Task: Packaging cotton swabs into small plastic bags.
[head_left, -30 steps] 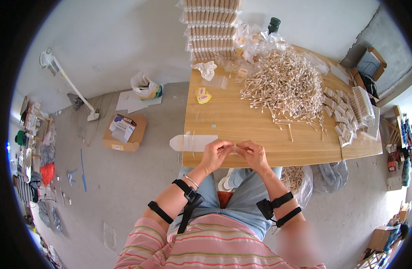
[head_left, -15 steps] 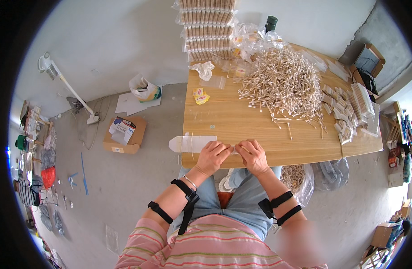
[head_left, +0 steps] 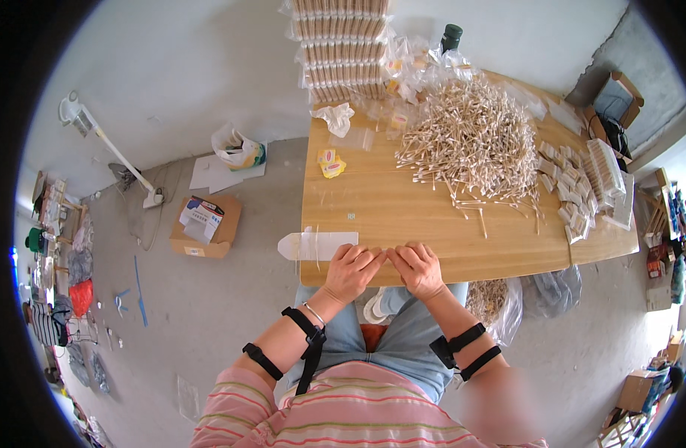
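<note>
My left hand and my right hand meet above the near edge of the wooden table. Their fingers are bent and pinched, fingertips almost touching. Whatever lies between them is too small and covered to make out. Right beside my left hand lies a white card strip with a pointed left end jutting over the table's left edge. Thin pale strands cross it. A large heap of cotton swabs rises beyond my hands, with a few loose swabs at its near side.
Bagged swabs are stacked at the back left of the table. Yellow labels, a crumpled tissue and clear bags lie nearby. Small white packs cover the right side. A cardboard box stands on the floor at left.
Both hands have shifted slightly down and left in the picture, with the table too. The small pale thing that showed between my fingertips is now hidden.
</note>
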`<control>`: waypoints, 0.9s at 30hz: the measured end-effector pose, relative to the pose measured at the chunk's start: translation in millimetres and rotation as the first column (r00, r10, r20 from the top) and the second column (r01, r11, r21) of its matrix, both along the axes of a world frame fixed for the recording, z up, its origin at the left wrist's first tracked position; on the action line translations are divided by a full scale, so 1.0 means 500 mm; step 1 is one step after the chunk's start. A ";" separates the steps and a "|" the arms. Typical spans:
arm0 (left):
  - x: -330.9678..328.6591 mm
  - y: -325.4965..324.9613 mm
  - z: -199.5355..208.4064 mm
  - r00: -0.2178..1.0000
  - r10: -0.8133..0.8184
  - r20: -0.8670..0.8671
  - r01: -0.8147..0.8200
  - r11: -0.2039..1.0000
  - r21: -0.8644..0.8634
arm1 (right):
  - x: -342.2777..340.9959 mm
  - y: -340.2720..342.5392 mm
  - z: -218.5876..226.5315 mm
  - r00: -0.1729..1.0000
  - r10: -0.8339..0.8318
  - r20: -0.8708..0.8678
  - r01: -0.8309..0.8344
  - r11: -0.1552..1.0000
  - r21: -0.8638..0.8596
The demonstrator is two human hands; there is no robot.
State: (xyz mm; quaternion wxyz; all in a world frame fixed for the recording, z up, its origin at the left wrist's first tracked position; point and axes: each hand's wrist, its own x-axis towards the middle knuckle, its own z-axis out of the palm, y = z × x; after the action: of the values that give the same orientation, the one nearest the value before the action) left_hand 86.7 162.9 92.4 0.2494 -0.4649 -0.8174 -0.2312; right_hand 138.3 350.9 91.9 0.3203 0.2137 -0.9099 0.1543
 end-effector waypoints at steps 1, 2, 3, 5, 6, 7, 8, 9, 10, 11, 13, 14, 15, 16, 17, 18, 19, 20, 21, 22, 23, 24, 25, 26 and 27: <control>-0.001 0.000 0.000 1.000 0.004 0.001 -0.004 1.000 0.005 | -0.001 0.000 -0.001 1.000 0.002 -0.009 -0.002 1.000 0.003; -0.003 0.001 0.000 1.000 0.009 0.002 -0.009 1.000 0.011 | -0.003 0.000 0.000 1.000 0.003 -0.014 -0.003 1.000 0.005; -0.002 0.000 -0.003 1.000 0.010 -0.003 -0.010 1.000 0.013 | -0.002 0.000 -0.001 1.000 0.005 0.006 -0.004 1.000 -0.024; -0.002 -0.001 -0.006 0.988 -0.004 0.157 -0.004 0.999 0.051 | -0.003 0.002 -0.004 1.000 0.007 0.021 -0.006 0.999 -0.050; 0.000 0.004 -0.003 0.988 -0.005 0.153 -0.004 0.999 0.053 | -0.004 0.001 -0.003 0.997 0.008 0.074 0.003 0.990 -0.139; 0.003 0.014 -0.001 0.947 0.019 0.320 -0.075 0.984 0.163 | -0.004 0.000 -0.002 0.992 0.013 0.128 0.017 0.974 -0.227; 0.005 0.019 0.001 0.878 0.019 0.479 -0.161 0.953 0.257 | -0.001 0.000 -0.001 0.992 0.012 0.124 0.016 0.974 -0.225; 0.004 0.017 0.002 0.880 0.020 0.475 -0.162 0.952 0.258 | 0.001 -0.004 0.009 0.987 0.014 0.158 0.034 0.954 -0.297; 0.002 0.014 0.002 0.778 -0.040 0.627 -0.184 0.940 0.288 | 0.002 -0.007 0.015 0.981 0.019 0.192 0.054 0.929 -0.367; 0.002 0.011 0.003 0.648 -0.107 0.754 -0.211 0.926 0.312 | 0.002 -0.008 0.017 0.982 0.020 0.189 0.051 0.929 -0.367; 0.007 0.012 0.024 0.492 -0.121 0.862 -0.253 0.928 0.275 | 0.002 -0.003 0.022 0.975 0.071 0.213 0.030 0.897 -0.440; 0.009 0.012 0.031 0.314 -0.129 0.941 -0.292 0.930 0.224 | 0.005 -0.002 0.025 0.975 0.068 0.210 0.032 0.898 -0.439; 0.008 0.007 0.033 0.316 -0.127 0.940 -0.293 0.930 0.224 | 0.009 -0.004 0.030 0.947 0.126 0.297 0.044 0.861 -0.506; 0.006 0.001 0.034 0.185 -0.192 0.964 -0.308 0.920 0.243 | 0.012 -0.007 0.035 0.907 0.190 0.377 0.065 0.820 -0.569; 0.003 -0.003 0.035 0.051 -0.255 0.966 -0.326 0.910 0.257 | 0.015 -0.008 0.041 0.907 0.193 0.375 0.062 0.819 -0.571; 0.006 -0.003 0.043 0.043 -0.255 0.966 -0.326 0.910 0.255 | 0.024 -0.008 0.053 0.790 0.284 0.543 0.247 0.663 -0.707; 0.004 -0.002 0.066 -0.015 -0.289 0.957 -0.314 0.910 0.270 | 0.027 -0.007 0.067 0.644 0.412 0.645 0.448 0.479 -0.754; 0.002 -0.002 0.084 -0.073 -0.322 0.944 -0.303 0.909 0.286 | 0.029 -0.003 0.080 0.642 0.413 0.646 0.451 0.478 -0.754; 0.001 -0.003 0.094 -0.074 -0.318 0.945 -0.306 0.909 0.282 | 0.027 -0.001 0.093 0.600 0.506 0.619 0.494 0.373 -0.785; 0.000 -0.005 0.102 -0.097 -0.348 0.933 -0.302 0.903 0.305 | 0.026 -0.001 0.099 0.560 0.594 0.577 0.540 0.266 -0.798; 0.002 -0.007 0.106 -0.120 -0.376 0.919 -0.298 0.896 0.328 | 0.025 -0.003 0.099 0.558 0.597 0.576 0.542 0.264 -0.798; 0.004 -0.007 0.109 -0.120 -0.375 0.919 -0.296 0.897 0.328 | 0.022 -0.001 0.100 0.549 0.648 0.527 0.561 0.181 -0.808; 0.005 -0.007 0.111 -0.145 -0.413 0.899 -0.324 0.878 0.352 | 0.022 -0.001 0.102 0.542 0.694 0.473 0.580 0.098 -0.808; 0.006 -0.007 0.113 -0.169 -0.451 0.876 -0.352 0.858 0.374 | 0.024 -0.003 0.106 0.544 0.693 0.473 0.580 0.096 -0.809; 0.009 -0.008 0.114 -0.169 -0.450 0.877 -0.352 0.858 0.373 | 0.026 -0.008 0.113 0.552 0.699 0.455 0.589 0.060 -0.806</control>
State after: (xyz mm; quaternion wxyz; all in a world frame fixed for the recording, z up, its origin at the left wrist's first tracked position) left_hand 91.1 159.0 149.6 -0.3647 -0.0657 -0.5913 -0.7162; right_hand 151.2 346.9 148.6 -0.1121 -0.1282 -0.5398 0.8244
